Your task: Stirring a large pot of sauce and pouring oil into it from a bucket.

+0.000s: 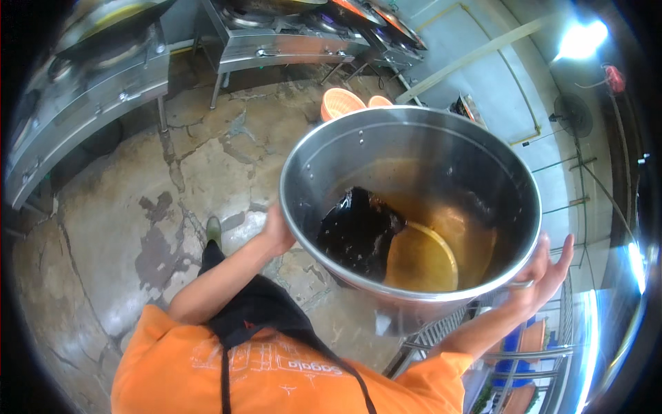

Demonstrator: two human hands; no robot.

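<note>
A large stainless-steel stockpot (331,139) is held up in front of me, tilted so that I see inside. Dark brown liquid (357,238) has pooled towards the left of its bottom. Part of the bottom shows amber beside the pool, with a curved pale line across it. On the left, my left hand (279,231) grips the pot's outer side; its fingers are hidden behind the wall. At the right, my right hand (538,277) supports the pot by a side handle (520,284), with some fingers extended past the rim.
Stainless-steel wok stoves (289,52) stand beyond the pot and at the left (103,98). Orange plastic baskets (342,102) sit behind the pot. Cracked stone flooring (119,248) has wet patches. Metal racking (532,354) with orange and blue containers lies at the lower right.
</note>
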